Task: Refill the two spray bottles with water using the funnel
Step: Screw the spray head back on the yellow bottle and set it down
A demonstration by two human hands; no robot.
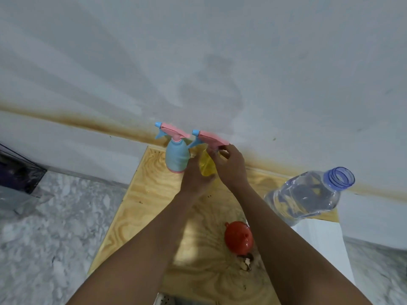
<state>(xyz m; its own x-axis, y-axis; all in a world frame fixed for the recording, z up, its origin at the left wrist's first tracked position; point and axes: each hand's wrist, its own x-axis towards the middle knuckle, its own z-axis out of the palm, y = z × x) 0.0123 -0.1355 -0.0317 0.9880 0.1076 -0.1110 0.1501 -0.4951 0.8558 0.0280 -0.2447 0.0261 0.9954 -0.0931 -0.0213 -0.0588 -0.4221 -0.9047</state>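
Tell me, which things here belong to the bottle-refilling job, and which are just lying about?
For the job: yellow translucent spray bottle with pink trigger, gripped by left hand and right hand; pale blue plastic spray bottle; red plastic funnel; clear uncapped plastic water bottle.
Just lying about: brown scraps beside the funnel; dark plastic-covered object at far left.

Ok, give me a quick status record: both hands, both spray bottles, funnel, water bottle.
left hand: grips the body of the yellow spray bottle
right hand: pinches that bottle's neck under its pink spray head
blue spray bottle: upright, head on, untouched, beside the yellow one
funnel: red, lying on the wooden board, unused
water bottle: uncapped, water inside, at the board's right edge
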